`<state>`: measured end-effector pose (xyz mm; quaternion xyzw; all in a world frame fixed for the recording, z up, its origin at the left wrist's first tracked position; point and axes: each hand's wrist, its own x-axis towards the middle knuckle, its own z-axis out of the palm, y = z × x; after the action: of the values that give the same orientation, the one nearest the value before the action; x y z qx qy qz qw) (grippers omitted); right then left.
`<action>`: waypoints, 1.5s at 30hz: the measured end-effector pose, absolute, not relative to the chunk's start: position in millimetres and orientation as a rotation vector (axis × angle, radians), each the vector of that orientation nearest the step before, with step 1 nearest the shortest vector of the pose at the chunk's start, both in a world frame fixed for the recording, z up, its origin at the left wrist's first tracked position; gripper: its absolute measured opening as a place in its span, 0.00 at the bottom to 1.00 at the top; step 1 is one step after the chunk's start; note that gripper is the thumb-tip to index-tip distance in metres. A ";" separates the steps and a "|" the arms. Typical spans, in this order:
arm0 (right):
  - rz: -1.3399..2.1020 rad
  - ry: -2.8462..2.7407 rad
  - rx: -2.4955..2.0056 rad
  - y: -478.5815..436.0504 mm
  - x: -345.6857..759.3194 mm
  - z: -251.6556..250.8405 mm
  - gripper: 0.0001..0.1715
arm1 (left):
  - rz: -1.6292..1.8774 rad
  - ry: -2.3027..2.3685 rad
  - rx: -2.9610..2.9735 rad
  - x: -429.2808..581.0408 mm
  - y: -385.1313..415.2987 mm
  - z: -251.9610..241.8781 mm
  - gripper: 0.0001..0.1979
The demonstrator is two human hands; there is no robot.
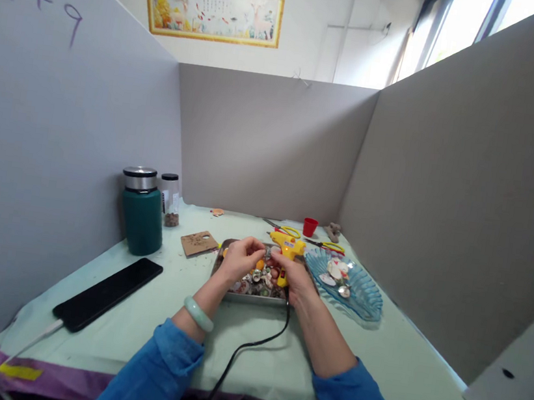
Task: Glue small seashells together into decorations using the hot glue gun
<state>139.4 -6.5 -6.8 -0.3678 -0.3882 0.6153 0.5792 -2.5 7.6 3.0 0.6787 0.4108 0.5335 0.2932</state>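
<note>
My right hand [292, 275] is wrapped around a yellow hot glue gun [288, 243], whose nozzle points to the left. From its handle a black cord [252, 344] runs down to the table's front edge. Close by on the left, my left hand [242, 256] has thumb and fingertips pinched together; anything between them is too small to make out. Both hands are over a metal tray [254, 299] filled with shells and small decorative pieces [256, 280], some of them orange. The hands and the glue gun hide part of the tray.
Right of the tray lies a blue glass dish [366, 296] with shells. Behind are scissors [287, 231], a red cup [310, 227] and more scissors [327, 245]. At left are a brown card [199, 243], a green thermos [141, 221], a clear jar [169, 203] and a phone [108, 292]. Grey partitions [269, 141] enclose the table.
</note>
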 end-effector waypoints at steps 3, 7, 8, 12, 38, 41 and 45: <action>1.394 -0.938 -0.879 -8.5 138.3 -5.6 0.11 | 1.414 1.103 1.825 -2.8 7.6 3.3 0.07; 1.395 -0.940 -0.891 -10.2 137.6 -4.0 0.11 | 1.435 1.100 1.866 -3.5 8.5 2.2 0.07; 1.393 -0.938 -0.893 -10.3 137.6 -3.8 0.11 | 1.443 1.100 1.877 -3.7 8.6 1.9 0.07; 1.401 -0.930 -0.897 -9.7 137.8 -4.2 0.09 | 1.455 1.091 1.913 -3.7 8.1 0.9 0.06; 1.368 -0.915 -0.929 -6.6 136.6 -6.6 0.14 | 1.397 1.275 1.910 -7.0 8.8 2.9 0.09; 1.363 -0.902 -0.944 -6.7 136.6 -6.6 0.14 | 1.412 1.244 1.847 -7.1 10.6 1.6 0.10; 1.350 -0.895 -0.947 -7.1 136.8 -7.0 0.14 | 1.389 1.172 1.745 -6.4 11.3 2.2 0.10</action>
<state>136.8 -7.1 -7.0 -0.4071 -0.3845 0.5802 0.5914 -6.4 11.3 2.2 0.6593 0.4430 0.5248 0.3060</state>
